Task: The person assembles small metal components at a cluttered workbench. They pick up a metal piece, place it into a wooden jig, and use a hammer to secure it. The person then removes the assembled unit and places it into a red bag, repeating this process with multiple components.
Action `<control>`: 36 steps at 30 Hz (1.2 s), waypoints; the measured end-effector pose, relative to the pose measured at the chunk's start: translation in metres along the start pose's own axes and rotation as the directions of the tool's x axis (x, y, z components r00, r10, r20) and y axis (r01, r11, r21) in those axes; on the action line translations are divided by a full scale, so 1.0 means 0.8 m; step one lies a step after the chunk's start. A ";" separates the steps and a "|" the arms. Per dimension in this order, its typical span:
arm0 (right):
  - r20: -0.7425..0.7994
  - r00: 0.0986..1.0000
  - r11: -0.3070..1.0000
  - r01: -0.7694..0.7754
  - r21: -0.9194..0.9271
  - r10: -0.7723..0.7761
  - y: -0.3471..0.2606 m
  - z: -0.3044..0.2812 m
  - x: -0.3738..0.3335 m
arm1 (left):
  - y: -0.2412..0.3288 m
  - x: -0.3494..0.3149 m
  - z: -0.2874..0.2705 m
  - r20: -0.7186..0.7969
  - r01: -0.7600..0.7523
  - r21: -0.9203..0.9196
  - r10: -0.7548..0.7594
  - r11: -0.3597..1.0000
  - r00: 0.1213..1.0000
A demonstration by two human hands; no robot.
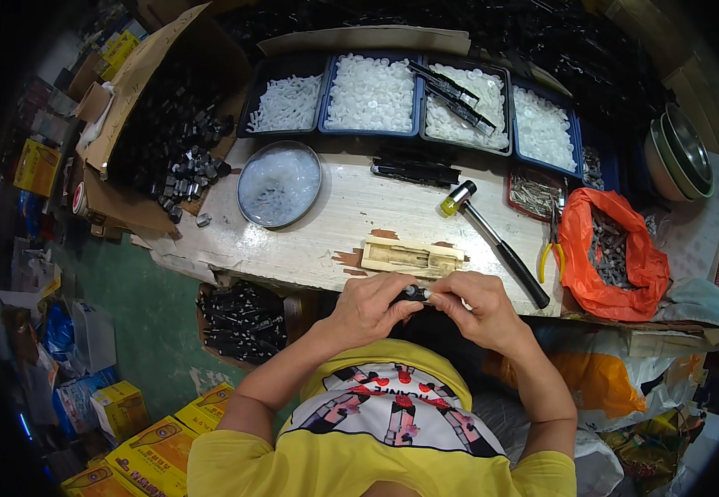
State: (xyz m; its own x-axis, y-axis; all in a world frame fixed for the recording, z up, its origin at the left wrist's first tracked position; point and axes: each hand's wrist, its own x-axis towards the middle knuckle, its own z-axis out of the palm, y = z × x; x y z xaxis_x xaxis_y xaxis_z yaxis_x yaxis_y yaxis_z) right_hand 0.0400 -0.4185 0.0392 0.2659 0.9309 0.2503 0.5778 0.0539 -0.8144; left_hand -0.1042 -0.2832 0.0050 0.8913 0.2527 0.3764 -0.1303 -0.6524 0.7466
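Note:
At the table's front edge, my left hand (365, 306) is closed round a small black part (409, 294), most of it hidden by the fingers. My right hand (482, 308) pinches at its right end, where a bit of something whitish shows; I cannot make out what that is. Just beyond both hands lies a cream block-shaped jig (405, 256) with a slot along its top. A hammer (500, 244) with a black handle and a yellow-ended head rests to the right of the jig. Further off lies a black housing piece (416, 171).
Trays of small white parts (370, 93) line the back. A round dish (280, 184) stands left. Yellow-handled pliers (553, 248) and a red bag of metal parts (576, 265) are right. Boxes hold black parts (243, 323) below and dark metal pieces (189, 178) at left.

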 end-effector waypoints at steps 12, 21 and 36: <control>-0.026 0.971 0.966 -0.235 0.107 0.239 0.014 0.005 -0.007 | -0.002 0.009 0.021 0.060 0.118 -0.063 -0.114 0.991 0.992; -0.532 0.835 0.606 -0.497 -0.621 0.140 0.087 -0.082 -0.041 | -0.006 0.031 0.007 0.315 0.523 -0.484 -0.418 0.702 0.852; -0.375 0.919 0.850 -0.289 -0.441 0.118 0.029 -0.051 -0.047 | -0.008 0.014 0.003 0.321 0.583 -0.640 -0.515 0.500 0.795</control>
State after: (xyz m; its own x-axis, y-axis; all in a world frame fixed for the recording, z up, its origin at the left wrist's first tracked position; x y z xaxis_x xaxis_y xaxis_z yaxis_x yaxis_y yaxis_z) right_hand 0.0750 -0.4673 0.0319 0.6023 0.7266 0.3307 0.7543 -0.3824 -0.5337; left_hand -0.0926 -0.2782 0.0030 0.9151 0.3071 -0.2614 0.1762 0.2786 0.9441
